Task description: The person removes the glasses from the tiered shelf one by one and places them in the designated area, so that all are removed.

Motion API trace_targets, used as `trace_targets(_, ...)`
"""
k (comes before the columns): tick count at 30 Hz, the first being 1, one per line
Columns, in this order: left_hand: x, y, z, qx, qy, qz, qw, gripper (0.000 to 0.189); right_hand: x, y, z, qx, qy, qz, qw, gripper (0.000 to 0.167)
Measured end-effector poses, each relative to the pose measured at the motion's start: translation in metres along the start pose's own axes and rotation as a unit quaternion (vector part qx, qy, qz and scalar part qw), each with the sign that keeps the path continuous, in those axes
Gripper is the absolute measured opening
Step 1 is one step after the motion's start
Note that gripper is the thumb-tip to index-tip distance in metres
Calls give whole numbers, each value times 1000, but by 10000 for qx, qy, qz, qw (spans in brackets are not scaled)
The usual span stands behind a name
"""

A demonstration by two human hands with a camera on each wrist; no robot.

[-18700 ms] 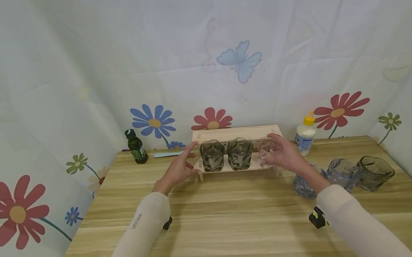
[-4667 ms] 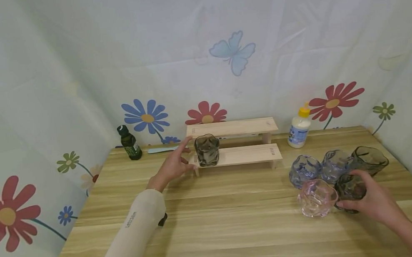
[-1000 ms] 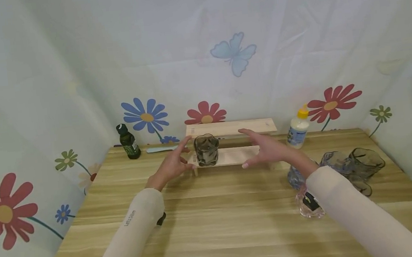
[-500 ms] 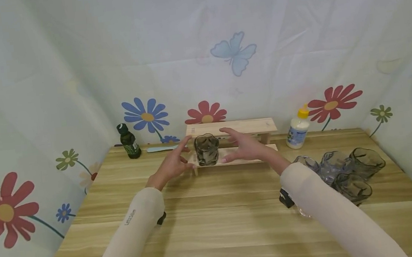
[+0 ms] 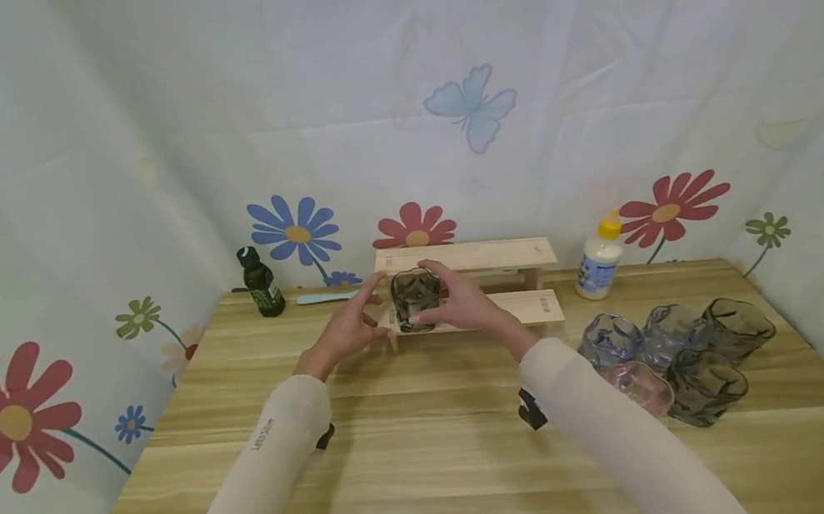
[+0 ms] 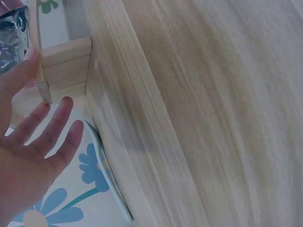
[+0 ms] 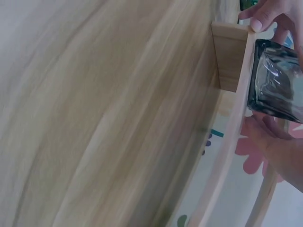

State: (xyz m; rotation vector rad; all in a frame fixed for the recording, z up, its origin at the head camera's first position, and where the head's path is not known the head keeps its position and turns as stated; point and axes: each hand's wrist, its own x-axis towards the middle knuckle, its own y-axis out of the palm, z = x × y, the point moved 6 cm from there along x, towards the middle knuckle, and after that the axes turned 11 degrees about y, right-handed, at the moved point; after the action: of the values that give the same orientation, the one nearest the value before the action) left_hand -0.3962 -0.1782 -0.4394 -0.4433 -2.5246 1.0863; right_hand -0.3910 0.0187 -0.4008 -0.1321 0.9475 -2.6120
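In the head view a smoky grey glass [image 5: 410, 291] stands upright at the left of the lower board of a two-step wooden rack [image 5: 522, 304]. My right hand [image 5: 458, 302] grips its right side, thumb in front and a finger near the rim. The right wrist view shows this grey glass [image 7: 279, 87] still close against the board. At the rack's left end my left hand [image 5: 347, 326] rests its thumb on the lower board. The left wrist view has the same left hand [image 6: 33, 151] with fingers spread, fingertips by the board's end.
Right on the wooden table [image 5: 435, 472] stand two bluish glasses [image 5: 612, 341], a pink glass [image 5: 640, 388] partly behind my sleeve, and two grey glasses [image 5: 706, 385]. A yellow-capped bottle [image 5: 599, 262], a dark green bottle [image 5: 261, 283] and a pale blue flat utensil [image 5: 322, 297] stand or lie at the back.
The pink glass and one grey glass have gone from the rack to the right-hand group. My right hand has moved back left to the last grey glass. The left hand stays put.
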Motion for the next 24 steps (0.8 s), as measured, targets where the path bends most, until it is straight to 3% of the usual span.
trace_targets(24, 0, 0, -1, 108, 122, -31, 9999, 104, 13, 18, 4, 3, -19, -293, 9996, 101)
